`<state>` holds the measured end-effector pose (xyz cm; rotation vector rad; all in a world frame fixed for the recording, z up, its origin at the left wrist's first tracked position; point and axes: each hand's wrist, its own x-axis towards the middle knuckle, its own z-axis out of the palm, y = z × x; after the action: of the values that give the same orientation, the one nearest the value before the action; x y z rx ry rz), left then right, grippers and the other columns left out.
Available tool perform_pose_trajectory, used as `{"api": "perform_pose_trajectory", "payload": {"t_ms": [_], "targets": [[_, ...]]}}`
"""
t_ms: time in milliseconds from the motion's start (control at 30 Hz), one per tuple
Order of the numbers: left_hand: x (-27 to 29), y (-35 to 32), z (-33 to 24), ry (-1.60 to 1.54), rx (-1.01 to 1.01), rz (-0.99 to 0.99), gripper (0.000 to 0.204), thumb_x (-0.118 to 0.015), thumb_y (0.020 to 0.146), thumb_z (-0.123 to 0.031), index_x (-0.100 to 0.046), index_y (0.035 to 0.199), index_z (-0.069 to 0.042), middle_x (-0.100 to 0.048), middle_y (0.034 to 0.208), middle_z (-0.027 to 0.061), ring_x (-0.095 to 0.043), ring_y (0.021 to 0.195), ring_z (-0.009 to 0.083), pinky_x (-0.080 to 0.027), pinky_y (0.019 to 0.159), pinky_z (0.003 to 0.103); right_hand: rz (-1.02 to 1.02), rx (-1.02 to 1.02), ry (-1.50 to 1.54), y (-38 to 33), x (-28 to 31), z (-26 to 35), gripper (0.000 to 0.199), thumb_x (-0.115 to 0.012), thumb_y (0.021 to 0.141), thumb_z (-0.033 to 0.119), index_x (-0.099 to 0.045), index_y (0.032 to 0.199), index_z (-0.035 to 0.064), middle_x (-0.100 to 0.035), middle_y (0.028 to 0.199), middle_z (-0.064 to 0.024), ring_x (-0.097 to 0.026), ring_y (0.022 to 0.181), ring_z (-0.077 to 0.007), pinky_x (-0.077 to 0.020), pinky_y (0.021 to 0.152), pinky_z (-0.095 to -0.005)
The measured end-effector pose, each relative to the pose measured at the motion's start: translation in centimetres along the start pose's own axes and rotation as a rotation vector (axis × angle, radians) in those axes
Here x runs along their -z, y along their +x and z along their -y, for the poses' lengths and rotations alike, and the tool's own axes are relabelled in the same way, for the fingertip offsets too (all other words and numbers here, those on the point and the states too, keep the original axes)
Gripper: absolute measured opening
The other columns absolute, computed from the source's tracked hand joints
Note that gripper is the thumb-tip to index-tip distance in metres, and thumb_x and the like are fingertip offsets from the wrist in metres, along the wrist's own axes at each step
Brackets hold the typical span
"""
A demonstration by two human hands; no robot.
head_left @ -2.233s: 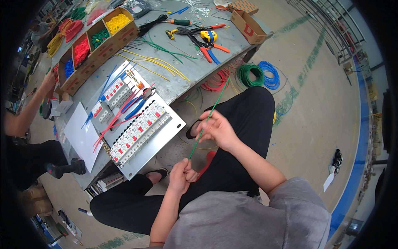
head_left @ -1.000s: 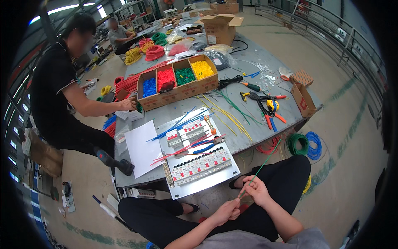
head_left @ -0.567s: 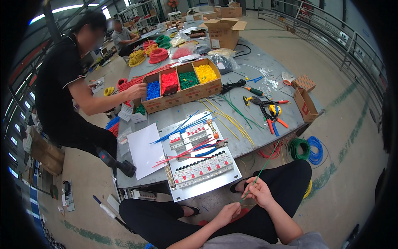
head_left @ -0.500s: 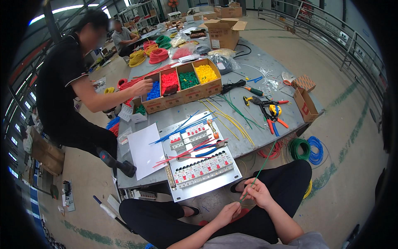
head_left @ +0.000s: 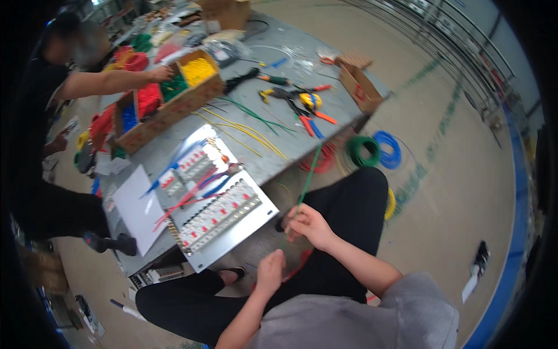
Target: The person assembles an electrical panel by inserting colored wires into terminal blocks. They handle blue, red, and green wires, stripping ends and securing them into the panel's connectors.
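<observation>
My right hand (head_left: 311,227) pinches a thin green wire (head_left: 310,174) above my lap. The wire rises from those fingers toward the table edge. My left hand (head_left: 270,272) is closed lower down, at the wire's lower end; its fingertips are partly hidden. In front of my knees, a metal mounting plate (head_left: 232,237) juts past the table edge. A row of circuit breakers (head_left: 218,220) with red levers is fixed on it, with more breakers (head_left: 195,161) behind. Blue-handled pliers (head_left: 218,185) and loose red wires (head_left: 189,199) lie across the plate.
A divided cardboard box (head_left: 174,107) holds blue, red, green and yellow small parts; a co-worker's hand (head_left: 163,74) reaches over it. Hand tools (head_left: 305,119) and yellow wires (head_left: 250,131) lie on the table (head_left: 279,166). Green (head_left: 361,152) and blue wire coils (head_left: 390,150) sit on the floor.
My view has swung, so the scene sits further left. My hands have moved apart along the green wire. The co-worker's hand has moved from the blue parts toward the green and yellow ones.
</observation>
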<state>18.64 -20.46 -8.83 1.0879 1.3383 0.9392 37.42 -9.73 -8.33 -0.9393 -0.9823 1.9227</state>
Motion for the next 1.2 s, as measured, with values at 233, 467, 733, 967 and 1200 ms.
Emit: {"api": "perform_pose_trajectory", "payload": {"t_ms": [233, 467, 733, 967, 1200], "targets": [[-0.3, 0.4, -1.4, 0.227, -0.157, 0.056, 0.046, -0.046, 0.11, -0.025, -0.046, 0.072, 0.0, -0.044, 0.062, 0.0076, -0.042, 0.058, 0.0153, -0.034, 0.055, 0.036, -0.05, 0.092, 0.202, -0.2, 2.0, 1.5, 0.02, -0.06, 0.103, 0.006, -0.05, 0.121, 0.0076, -0.072, 0.096, -0.0115, -0.076, 0.083, -0.0267, -0.0632, 0.07, -0.0366], [1.6, 1.1, -2.4, 0.386, -0.36, 0.102, 0.039, -0.05, 0.105, -0.02, -0.049, 0.074, 0.003, -0.051, 0.067, 0.0209, -0.05, 0.061, 0.0407, -0.036, 0.057, 0.047, -0.184, 0.191, 0.258, 0.0, 3.6, 3.8, 0.025, -0.059, 0.104, 0.006, -0.048, 0.126, 0.006, -0.071, 0.096, -0.0152, -0.077, 0.081, -0.0323, -0.0655, 0.068, -0.0396], [6.1, 1.5, -4.3, 0.324, -0.288, 0.215, 0.038, -0.052, 0.101, -0.016, -0.045, 0.068, 0.002, -0.045, 0.062, 0.0189, -0.049, 0.057, 0.0387, -0.036, 0.055, 0.045, -0.392, 0.382, 0.251, -0.3, 6.8, 6.6, 0.033, -0.058, 0.104, 0.005, -0.042, 0.134, 0.0057, -0.07, 0.095, -0.0187, -0.076, 0.08, -0.0379, -0.0667, 0.066, -0.0425], [7.5, 0.7, -3.9, 0.074, -0.101, 0.221, 0.044, -0.053, 0.104, -0.022, -0.048, 0.067, 0.0, -0.041, 0.059, 0.0055, -0.044, 0.054, 0.018, -0.032, 0.054, 0.036, -0.327, 0.464, 0.375, -0.4, 7.7, 6.4, 0.032, -0.058, 0.105, 0.01, -0.043, 0.133, 0.0068, -0.071, 0.096, -0.0185, -0.076, 0.082, -0.0387, -0.0667, 0.066, -0.0419], [6.5, 1.5, -3.4, 0.027, -0.135, 0.135, 0.04, -0.05, 0.108, -0.025, -0.063, 0.079, 0.001, -0.052, 0.07, 0.0021, -0.048, 0.065, 0.01, -0.035, 0.059, 0.029, -0.329, 0.481, 0.407, 0.0, 7.5, 5.8, 0.032, -0.057, 0.107, 0.014, -0.043, 0.135, 0.0097, -0.071, 0.096, -0.0144, -0.077, 0.083, -0.0336, -0.0662, 0.067, -0.0375]]}}
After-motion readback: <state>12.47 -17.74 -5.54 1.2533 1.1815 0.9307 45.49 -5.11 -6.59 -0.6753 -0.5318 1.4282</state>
